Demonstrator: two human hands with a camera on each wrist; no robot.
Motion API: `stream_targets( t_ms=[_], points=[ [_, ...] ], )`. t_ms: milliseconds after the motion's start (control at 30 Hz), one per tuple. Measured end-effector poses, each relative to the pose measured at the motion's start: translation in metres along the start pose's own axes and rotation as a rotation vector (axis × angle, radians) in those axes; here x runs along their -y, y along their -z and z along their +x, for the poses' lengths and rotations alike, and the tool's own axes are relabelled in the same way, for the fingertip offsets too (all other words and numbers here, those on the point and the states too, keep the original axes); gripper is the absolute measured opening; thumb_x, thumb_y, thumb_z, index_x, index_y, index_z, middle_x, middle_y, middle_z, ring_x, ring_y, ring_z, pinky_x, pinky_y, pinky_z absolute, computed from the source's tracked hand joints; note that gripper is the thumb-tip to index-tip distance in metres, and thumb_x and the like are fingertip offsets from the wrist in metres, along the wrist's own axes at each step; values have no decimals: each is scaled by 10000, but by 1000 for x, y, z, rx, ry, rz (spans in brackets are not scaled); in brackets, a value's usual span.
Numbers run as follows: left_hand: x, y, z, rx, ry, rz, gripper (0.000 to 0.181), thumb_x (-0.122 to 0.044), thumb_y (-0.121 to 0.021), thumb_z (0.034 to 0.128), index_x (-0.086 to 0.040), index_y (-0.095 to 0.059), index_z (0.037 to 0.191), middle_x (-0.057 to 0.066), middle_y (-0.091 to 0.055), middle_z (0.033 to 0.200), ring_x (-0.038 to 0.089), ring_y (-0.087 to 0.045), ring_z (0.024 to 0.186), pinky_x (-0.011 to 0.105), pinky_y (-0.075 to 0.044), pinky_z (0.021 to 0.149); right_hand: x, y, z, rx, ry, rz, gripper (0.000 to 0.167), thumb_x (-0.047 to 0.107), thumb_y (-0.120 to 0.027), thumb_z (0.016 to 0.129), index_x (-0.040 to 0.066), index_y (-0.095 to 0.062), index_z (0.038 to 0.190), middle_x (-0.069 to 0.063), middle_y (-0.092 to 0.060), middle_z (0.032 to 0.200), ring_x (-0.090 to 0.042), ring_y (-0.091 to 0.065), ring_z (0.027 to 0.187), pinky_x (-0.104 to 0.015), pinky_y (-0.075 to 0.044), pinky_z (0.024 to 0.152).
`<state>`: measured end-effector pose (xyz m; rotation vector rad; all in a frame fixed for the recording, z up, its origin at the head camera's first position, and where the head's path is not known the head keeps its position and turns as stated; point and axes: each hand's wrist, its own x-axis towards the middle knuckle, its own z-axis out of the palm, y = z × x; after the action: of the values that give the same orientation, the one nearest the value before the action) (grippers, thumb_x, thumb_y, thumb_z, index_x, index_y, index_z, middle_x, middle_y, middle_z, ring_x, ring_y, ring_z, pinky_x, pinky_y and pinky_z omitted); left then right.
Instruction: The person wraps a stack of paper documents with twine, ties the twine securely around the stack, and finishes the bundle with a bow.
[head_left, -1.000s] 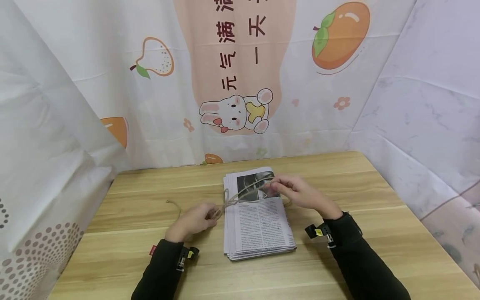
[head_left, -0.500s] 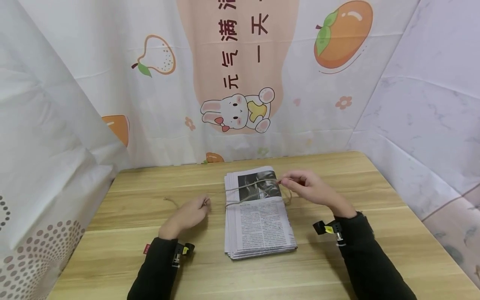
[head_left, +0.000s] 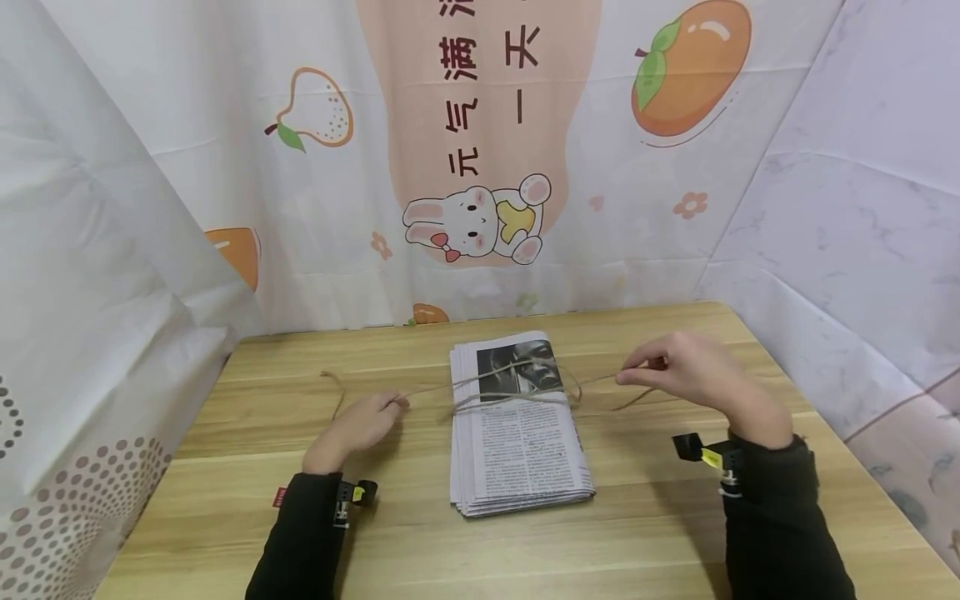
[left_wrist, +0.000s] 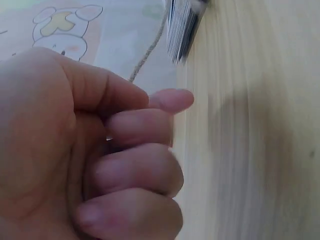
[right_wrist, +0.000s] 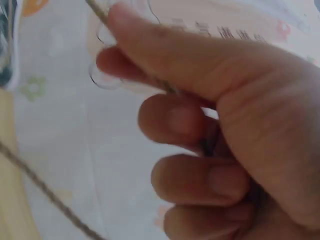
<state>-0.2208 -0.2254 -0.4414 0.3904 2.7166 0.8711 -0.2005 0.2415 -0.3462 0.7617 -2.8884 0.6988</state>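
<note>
the newspaper stack (head_left: 525, 458) is lying flat at the middle of the wooden table (head_left: 637, 517), and the twine (head_left: 517, 396) is running over its upper part, across the printed photo (head_left: 536, 377) and along that photo's lower edge. the two hands are standing well apart, one on each side of the stack. the left hand (head_left: 356, 429) is pinching a strand, fingers curled in; the right hand (head_left: 693, 371) is pinching another between thumb and fingertips. a loose tail (head_left: 342, 392) is trailing beside the left hand, and a short end (head_left: 633, 400) is hanging below the right.

for this step, the person would do well to be drawing both strands outward evenly and low, so that the loop (head_left: 580, 393) at the right edge is closing without dragging the papers askew. keeping the strands from crossing or snagging on the page edges is probably mattering most; a jerk could be creasing the top sheet.

compared with half a second ago, the right hand is sitting much farther right, with a strand now stretching between it and the stack. the left hand is lying slightly farther left. the lower strands are running flatter, while the stack is holding practically the same place.
</note>
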Motion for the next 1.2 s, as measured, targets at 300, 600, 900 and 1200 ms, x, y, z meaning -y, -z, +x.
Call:
stream_targets(
  t_ms=[300,600,900,1200],
  points=[
    [20,18,-9,-85,39,-146,606,-595,-545,992,-131,-439,617,-45,-325,577,134,-304,527,279,-300,532,-23,16,-14,-102,-234,-222,307,532,-747,880,239,-821,938,29,-736,844,-148,-618,719,-334,-445,508],
    [44,39,-23,-208,-19,-163,587,-386,-627,1014,-112,-385,555,-73,-263,541,96,-233,481,242,-234,481,-44,5,-9,-146,-253,-189,325,498,-748,895,187,-831,940,-3,-756,850,-203,-671,767,-398,-505,586],
    [52,38,-22,-139,58,-106,553,-379,-600,1030,-142,-401,572,-67,-299,525,118,-281,478,267,-285,502,-66,-12,-3,-44,-308,-49,337,432,-724,939,109,-812,972,-75,-763,945,-284,-690,875,-510,-522,760],
    [66,39,-24,-164,128,-20,543,-449,-575,1030,-135,-460,601,-42,-339,547,158,-345,526,318,-331,568,-81,-30,2,84,-306,13,278,390,-727,943,130,-825,963,-41,-765,971,-252,-691,905,-474,-528,776]
  ],
)
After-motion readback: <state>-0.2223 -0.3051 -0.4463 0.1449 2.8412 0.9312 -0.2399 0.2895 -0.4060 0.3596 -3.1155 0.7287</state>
